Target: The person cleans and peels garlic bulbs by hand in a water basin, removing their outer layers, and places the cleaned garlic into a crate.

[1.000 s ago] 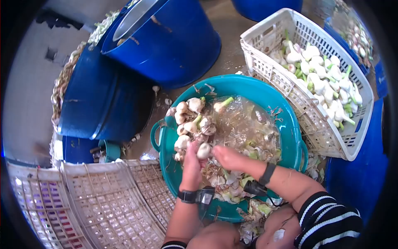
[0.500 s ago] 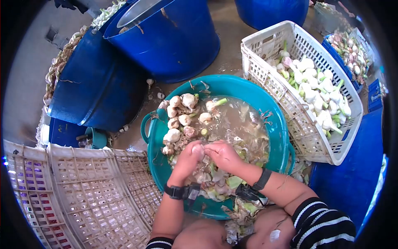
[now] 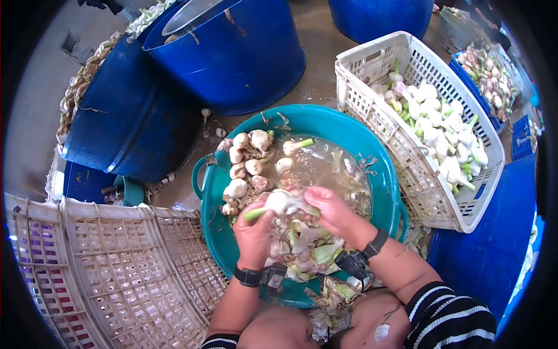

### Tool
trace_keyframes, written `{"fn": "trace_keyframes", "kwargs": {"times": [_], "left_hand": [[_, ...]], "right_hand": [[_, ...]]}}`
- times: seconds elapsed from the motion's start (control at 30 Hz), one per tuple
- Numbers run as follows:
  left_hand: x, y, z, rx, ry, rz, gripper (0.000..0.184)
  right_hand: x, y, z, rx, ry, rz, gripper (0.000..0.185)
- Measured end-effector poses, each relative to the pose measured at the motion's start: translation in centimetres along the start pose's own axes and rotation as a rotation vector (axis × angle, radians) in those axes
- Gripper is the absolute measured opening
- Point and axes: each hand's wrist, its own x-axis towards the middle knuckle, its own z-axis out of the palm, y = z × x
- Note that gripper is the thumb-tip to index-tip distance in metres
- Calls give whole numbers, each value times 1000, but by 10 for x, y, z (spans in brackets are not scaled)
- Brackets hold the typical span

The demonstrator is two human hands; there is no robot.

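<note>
A pale garlic bulb [image 3: 280, 201] with a green stem is held over the teal tub [image 3: 383, 145]. My left hand [image 3: 253, 228] has its fingers wrapped round the bulb and stem. On the other side, my right hand [image 3: 332, 210] pinches a loose, whitish layer at the bulb, blurred by motion. Unpeeled garlic bulbs [image 3: 237, 189] are heaped along the tub's left side. Murky water fills the tub's back half, and peeled skins and leaves [image 3: 308, 244] lie below my hands.
A white crate [image 3: 494, 192] of clean white garlic stands at the right. Blue barrels [image 3: 250, 64] stand behind and at the left. An empty-looking white crate [image 3: 125, 256] leans at the lower left. A blue crate of pinkish garlic [image 3: 491, 81] is at the far right.
The hands have parted slightly; the bulb, mostly hidden by the fingers half a second ago, now shows with its green stem pointing left. The camera view has shifted a little.
</note>
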Motion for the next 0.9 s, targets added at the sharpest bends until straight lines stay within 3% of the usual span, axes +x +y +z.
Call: {"fn": "trace_keyframes", "kwargs": {"times": [0.03,0.1,0.13,0.17,0.23,0.27,0.3,0.4,0.5,0.53,0.6,0.63,0.67,0.7,0.77,0.8,0.87,0.9], "left_hand": [[1,5,-1,1,6,6,20],[4,16,-1,-257,215,-128,21],[5,15,-2,-76,216,-25,24],[6,15,-4,-77,214,-24,24],[4,19,-3,706,-1,507,23],[2,19,3,721,0,551,22],[0,19,5,716,-8,546,22],[0,29,12,943,-120,858,27],[-2,24,8,919,-93,862,27],[-5,24,9,919,-93,866,27],[-11,23,10,420,172,189,14],[-8,23,8,419,176,191,14],[-2,22,6,105,213,25,13],[1,21,3,-209,247,-146,12],[-1,15,1,-226,214,-207,14],[-2,10,1,-180,164,-242,14],[-2,12,9,-144,112,-270,15],[-2,16,11,-138,112,-223,21]], "right_hand": [[0,1,-11,-2,-8,1,23],[1,3,-41,-1246,-91,-277,24],[-7,1,-39,-1835,-22,-428,24],[-7,-1,-34,-1837,-20,-429,24],[-13,-4,-11,-1561,132,-638,27],[-17,-19,12,-1245,57,-404,29],[-19,-24,27,-1246,67,-399,29],[-16,-32,44,-1201,53,-375,29],[-5,-19,27,-1156,-33,-451,27],[-1,-9,11,-1300,-1,-409,26],[1,6,-21,-1442,31,-362,26],[-3,5,-31,-1638,66,-324,28],[-4,6,-39,-1831,105,-278,31],[-2,12,-42,-1831,104,-271,31],[-2,9,-21,-1172,179,-497,38],[0,6,-8,-1178,186,-499,38],[6,0,11,-197,-34,198,50],[8,-5,8,-213,-37,197,50]]}}
